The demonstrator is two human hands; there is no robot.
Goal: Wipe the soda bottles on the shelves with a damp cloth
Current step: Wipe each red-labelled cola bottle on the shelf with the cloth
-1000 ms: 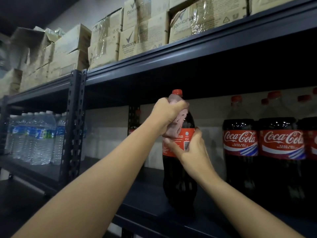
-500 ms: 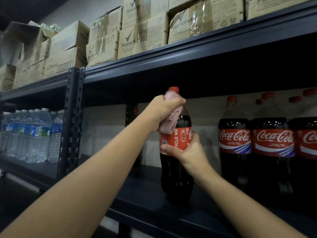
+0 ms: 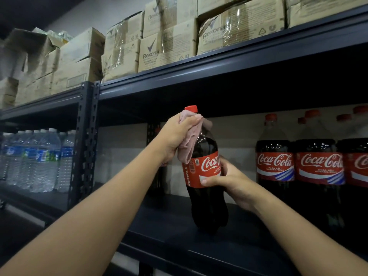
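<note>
Head view is showing the left hand [image 3: 175,136] gripping a pink cloth [image 3: 189,144] against the soda bottle [image 3: 205,172] neck, right hand [image 3: 229,180] gripping its label; standing on the shelf [image 3: 159,232], it's probably heavy, slippery when damp

A large clear plastic cola bottle with a red cap and red Coca-Cola label [image 3: 206,172] stood on the dark metal shelf [image 3: 169,232], leaning slightly, its logo turned partly to the right. A crumpled pale pink cloth [image 3: 190,142] lay draped against its neck and shoulder, just under the cap. More dark cola bottles of the same kind [image 3: 318,168] stood upright in a row farther right on the same shelf, apart from it.
</note>
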